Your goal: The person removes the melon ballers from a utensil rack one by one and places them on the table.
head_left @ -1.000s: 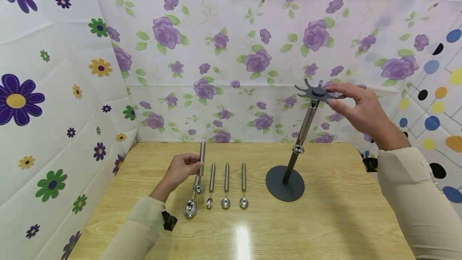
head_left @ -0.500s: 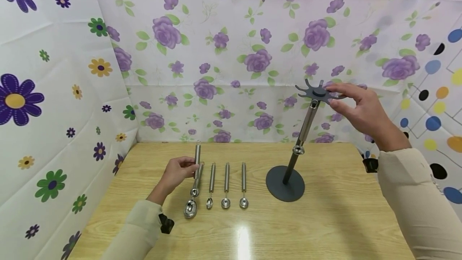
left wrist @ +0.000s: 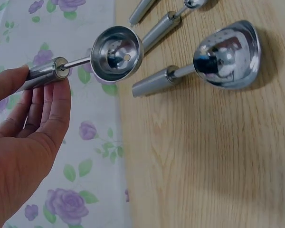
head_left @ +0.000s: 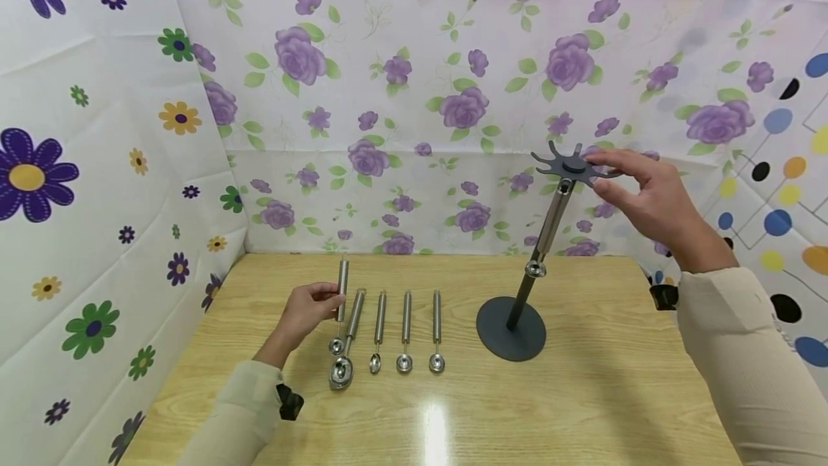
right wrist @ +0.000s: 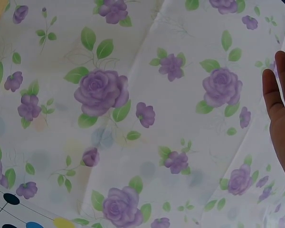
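Observation:
My left hand [head_left: 302,313] pinches the steel handle of a melon baller [head_left: 342,292], holding it nearly upright over the table, cup down. In the left wrist view its round cup [left wrist: 115,57] shows a small hole. Just beside it lies a larger scoop [head_left: 341,372] with a steel handle. My right hand [head_left: 653,201] pinches the edge of the hooked top [head_left: 558,162] of a dark utensil stand [head_left: 499,340]. From one hook hangs another steel tool [head_left: 551,227] with a round end. In the right wrist view only part of the right hand [right wrist: 282,104] shows.
Right of the scoop, a small oval-ended scoop [head_left: 375,363] and two round-ended tools, one nearer [head_left: 404,363] and one farther right [head_left: 436,363], lie in a row on the wooden table [head_left: 517,416]. Flowered cloth [head_left: 414,92] hangs behind the table.
My left hand has moved left with the melon baller, from over the large scoop's handle to that scoop's left side. My right hand stays on the stand's top.

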Demonstrator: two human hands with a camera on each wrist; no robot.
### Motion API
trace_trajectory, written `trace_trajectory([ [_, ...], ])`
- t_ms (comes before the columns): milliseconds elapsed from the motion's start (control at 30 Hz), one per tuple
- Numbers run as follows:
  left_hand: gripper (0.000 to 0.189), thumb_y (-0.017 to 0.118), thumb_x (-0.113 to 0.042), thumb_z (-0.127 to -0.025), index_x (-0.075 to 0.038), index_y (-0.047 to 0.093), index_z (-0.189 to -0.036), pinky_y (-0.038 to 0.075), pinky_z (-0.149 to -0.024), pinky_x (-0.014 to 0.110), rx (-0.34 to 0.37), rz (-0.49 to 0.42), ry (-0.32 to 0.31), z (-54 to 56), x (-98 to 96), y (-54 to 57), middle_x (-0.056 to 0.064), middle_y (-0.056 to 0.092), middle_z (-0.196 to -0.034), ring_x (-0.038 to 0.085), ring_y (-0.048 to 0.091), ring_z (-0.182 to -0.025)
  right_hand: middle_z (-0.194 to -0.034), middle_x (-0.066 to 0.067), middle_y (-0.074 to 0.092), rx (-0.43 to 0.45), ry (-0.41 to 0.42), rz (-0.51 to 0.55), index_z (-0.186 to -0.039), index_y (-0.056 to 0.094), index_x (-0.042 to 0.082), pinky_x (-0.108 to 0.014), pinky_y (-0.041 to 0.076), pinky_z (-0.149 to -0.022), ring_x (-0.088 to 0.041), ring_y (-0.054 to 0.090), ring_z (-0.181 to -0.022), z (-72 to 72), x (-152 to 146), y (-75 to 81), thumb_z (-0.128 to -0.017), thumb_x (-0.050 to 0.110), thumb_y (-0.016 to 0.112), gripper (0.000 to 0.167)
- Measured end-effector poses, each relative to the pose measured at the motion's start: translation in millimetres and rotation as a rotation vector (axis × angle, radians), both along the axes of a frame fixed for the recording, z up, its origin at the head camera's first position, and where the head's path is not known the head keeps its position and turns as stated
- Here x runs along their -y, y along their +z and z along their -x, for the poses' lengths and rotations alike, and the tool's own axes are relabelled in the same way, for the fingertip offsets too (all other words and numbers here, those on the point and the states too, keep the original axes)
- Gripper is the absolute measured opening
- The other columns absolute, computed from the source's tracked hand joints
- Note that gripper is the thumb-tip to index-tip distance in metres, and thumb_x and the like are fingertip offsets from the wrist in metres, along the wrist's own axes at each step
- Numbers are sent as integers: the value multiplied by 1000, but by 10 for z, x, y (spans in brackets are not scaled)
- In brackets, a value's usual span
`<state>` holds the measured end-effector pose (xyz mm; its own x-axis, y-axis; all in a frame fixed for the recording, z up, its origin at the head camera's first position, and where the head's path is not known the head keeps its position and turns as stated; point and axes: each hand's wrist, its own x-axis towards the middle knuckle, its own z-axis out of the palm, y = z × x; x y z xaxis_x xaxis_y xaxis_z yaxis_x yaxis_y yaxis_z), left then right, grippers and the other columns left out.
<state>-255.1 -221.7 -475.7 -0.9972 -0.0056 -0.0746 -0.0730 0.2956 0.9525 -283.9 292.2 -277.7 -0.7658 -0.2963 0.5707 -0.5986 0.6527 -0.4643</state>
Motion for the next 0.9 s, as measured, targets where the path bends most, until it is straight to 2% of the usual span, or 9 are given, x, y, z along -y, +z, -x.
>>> trace_trajectory([
  [167,34,67,-6,-96,10,62,-126,60,-79,32,14,20,23,-13,68,-63,17,66,-107,25,67,-93,-141,-15,57,-28,-4,-7,-138,62,10,-23,41,-91,-6,52,-118,-10,5,-11,-99,22,66,41],
  [233,34,66,-6,-97,11,61,-126,60,-79,32,17,28,25,-22,94,-85,17,66,-107,21,67,-91,-140,-14,57,-34,-5,-5,-138,62,11,-14,37,-86,-1,50,-116,-16,-2,-15,-99,21,66,40],
  [300,34,66,-6,-97,11,61,-127,59,-79,32,24,37,34,-35,118,-103,16,66,-107,19,66,-89,-141,-15,57,-29,-10,1,-138,62,11,-12,36,-87,-6,52,-119,-17,-13,-19,-99,21,66,40],
  [433,35,66,-6,-97,11,61,-127,59,-78,31,34,55,47,-58,165,-144,17,67,-108,24,67,-93,-142,-14,56,-17,-20,-1,-138,62,11,-12,36,-87,-32,54,-121,-11,-21,-21,-99,20,66,40],
  [567,35,66,-6,-97,11,61,-127,59,-77,30,44,77,62,-60,223,-224,19,67,-109,27,67,-95,-142,-14,56,-8,-19,-4,-138,62,11,-21,41,-95,-41,52,-123,-8,-5,-9,-99,21,66,41],
  [633,34,66,-6,-97,11,62,-126,59,-77,32,48,92,72,-56,258,-275,19,67,-109,26,67,-94,-142,-14,56,-9,-15,1,-138,62,11,-23,41,-96,-36,53,-125,-9,2,-6,-99,21,66,40],
  [800,32,66,-7,-97,11,63,-124,59,-77,34,58,125,94,-34,338,-386,21,68,-111,22,67,-92,-140,-15,57,-27,0,15,-137,63,12,-12,37,-88,1,50,-119,-7,8,-22,-99,20,65,39],
  [867,31,66,-6,-97,11,63,-123,59,-77,34,64,131,96,-22,360,-420,22,67,-111,20,66,-90,-140,-12,57,-28,2,17,-137,63,13,-11,36,-87,8,47,-116,-6,15,-23,-99,20,65,39],
  [900,31,66,-6,-97,11,64,-123,59,-76,33,68,133,97,-16,368,-435,22,67,-111,20,66,-90,-140,-12,57,-26,0,16,-137,63,13,-11,36,-88,5,48,-118,-6,21,-20,-99,21,65,39],
])
